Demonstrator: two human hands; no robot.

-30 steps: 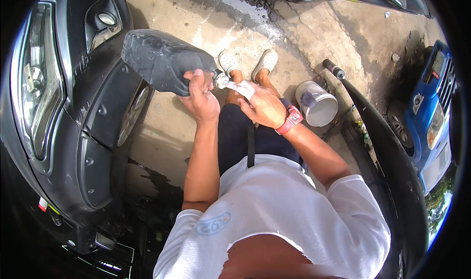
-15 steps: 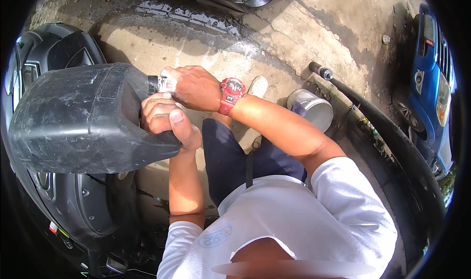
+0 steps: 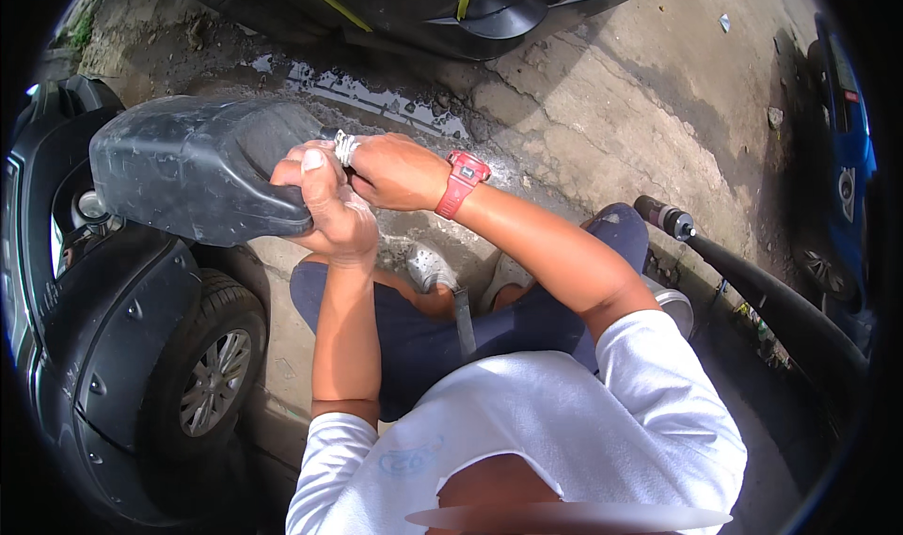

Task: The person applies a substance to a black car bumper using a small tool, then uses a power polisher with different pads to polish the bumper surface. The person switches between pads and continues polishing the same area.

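Observation:
A dark grey plastic jug (image 3: 193, 164) lies on its side in the air, its neck pointing right. My left hand (image 3: 329, 206) grips it at the handle end from below. My right hand (image 3: 390, 170), with a red watch on the wrist, is closed over the neck, where a bit of crumpled foil or a seal (image 3: 346, 146) shows between the fingers. Both hands meet at the jug's mouth, above my knees.
A black scooter (image 3: 113, 347) with its wheel stands at the left. A black handlebar with a grip (image 3: 743, 272) runs along the right, a metal can (image 3: 673, 305) below it. A dark vehicle (image 3: 451, 8) is at the top, a blue vehicle (image 3: 842, 159) at the far right. The concrete is wet.
The jug has swung further up and across the view, and both hands stay at its neck. My view has turned toward the vehicle at the top.

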